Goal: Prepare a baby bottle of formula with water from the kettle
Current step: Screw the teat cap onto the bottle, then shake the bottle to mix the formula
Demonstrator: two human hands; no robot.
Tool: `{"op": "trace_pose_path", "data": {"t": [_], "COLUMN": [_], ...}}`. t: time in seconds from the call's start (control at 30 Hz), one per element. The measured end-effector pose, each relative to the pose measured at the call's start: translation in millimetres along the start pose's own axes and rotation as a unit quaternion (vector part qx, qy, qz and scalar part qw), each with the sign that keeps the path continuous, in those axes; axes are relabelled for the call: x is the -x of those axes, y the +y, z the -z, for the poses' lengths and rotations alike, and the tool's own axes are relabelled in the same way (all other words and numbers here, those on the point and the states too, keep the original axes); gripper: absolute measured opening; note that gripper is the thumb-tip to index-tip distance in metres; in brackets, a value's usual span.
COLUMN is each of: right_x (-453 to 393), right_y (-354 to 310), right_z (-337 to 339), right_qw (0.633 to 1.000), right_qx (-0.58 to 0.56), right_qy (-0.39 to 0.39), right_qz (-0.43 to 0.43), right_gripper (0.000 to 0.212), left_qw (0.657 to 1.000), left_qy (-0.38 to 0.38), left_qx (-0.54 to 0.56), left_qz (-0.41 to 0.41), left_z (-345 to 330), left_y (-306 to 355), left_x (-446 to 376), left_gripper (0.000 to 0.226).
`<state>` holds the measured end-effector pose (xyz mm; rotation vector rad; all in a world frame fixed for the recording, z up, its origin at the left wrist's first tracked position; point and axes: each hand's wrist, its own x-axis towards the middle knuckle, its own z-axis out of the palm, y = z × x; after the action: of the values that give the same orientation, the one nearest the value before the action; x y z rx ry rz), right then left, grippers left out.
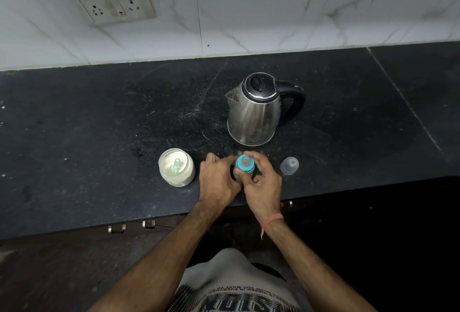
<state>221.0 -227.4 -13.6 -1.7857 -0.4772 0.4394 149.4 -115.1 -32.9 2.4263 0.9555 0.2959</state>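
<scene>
Here the small clear baby bottle with its teal screw collar and silicone teat (245, 165) stands near the front edge of the black stone counter (99, 137), just in front of the steel electric kettle with black handle (256, 110). The left hand (219, 179) wraps its body; the right hand (261, 179) pinches the collar. A slipping twist could tip it, likely spilling into the open glass jar of white formula powder (176, 167) nearby. The kettle's base mark is too small to read; the shirt print is upside down and only partly legible.

upside-down print on shirt (239, 294), partly legible "IS HIDDEN IN EVERY", kettle (254, 112) badge unreadable
</scene>
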Motion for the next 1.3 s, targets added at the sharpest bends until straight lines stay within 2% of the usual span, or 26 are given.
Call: {"op": "trace_pose_path", "data": {"t": [0.17,0.23,0.27,0.33,0.4,0.5,0.6,0.7,0.83,0.93,1.0,1.1,1.2,1.3], "right_x": [-17,-26,-31,-40,-48,-55,-60,-62,-52,-37,-29,-24,-23,-23], "right_y": [-5,-3,-1,7,16,30,37,38,8,-25,-36,-32,-22,-13], "right_z": [30,51,62,83,98,107,108,106,94,76,64,50,41,36], "right_qw": [0.992,0.991,0.992,0.982,0.951,0.924,0.928,0.942,0.984,0.992,0.989,0.969,0.942,0.928], "right_qx": [0.061,0.071,0.089,0.185,0.307,0.382,0.369,0.332,0.161,0.076,0.082,0.148,0.211,0.245], "right_qy": [-0.107,-0.116,-0.094,-0.024,0.013,-0.012,-0.046,-0.019,0.051,0.042,-0.007,-0.07,-0.105,-0.114], "right_qz": [0.009,0.004,0.009,0.026,0.045,0.029,0.013,0.052,0.049,0.089,0.122,0.184,0.24,0.257], "right_gripper": [0.09,0.081,0.073,0.059,0.051,0.053,0.053,0.044,0.049,0.05,0.047,0.043,0.043,0.043], "left_qw": [0.999,0.999,0.998,0.996,0.996,0.996,0.996,0.996,0.997,0.997,0.998,0.999,0.999,1.0], "left_qy": [-0.03,-0.04,-0.045,-0.054,-0.053,-0.053,-0.059,-0.059,-0.051,-0.046,-0.047,-0.035,-0.019,-0.011], "left_qx": [-0.007,-0.009,-0.01,-0.01,-0.008,-0.006,-0.009,-0.011,-0.01,-0.019,-0.023,-0.014,-0.012,-0.004], "left_qz": [0.018,0.035,0.046,0.063,0.071,0.069,0.067,0.062,0.057,0.052,0.046,0.034,0.026,0.029], "left_z": [5,6,7,7,8,8,9,8,6,4,3,0,-3,-5], "left_y": [3,5,6,6,6,6,7,6,4,4,2,0,0,-2], "left_x": [-2,-3,-3,-4,-3,-2,-2,-2,-3,-3,-3,-3,-3,-2], "left_gripper": [0.061,0.071,0.077,0.083,0.085,0.085,0.084,0.084,0.083,0.081,0.078,0.065,0.044,0.038]}}
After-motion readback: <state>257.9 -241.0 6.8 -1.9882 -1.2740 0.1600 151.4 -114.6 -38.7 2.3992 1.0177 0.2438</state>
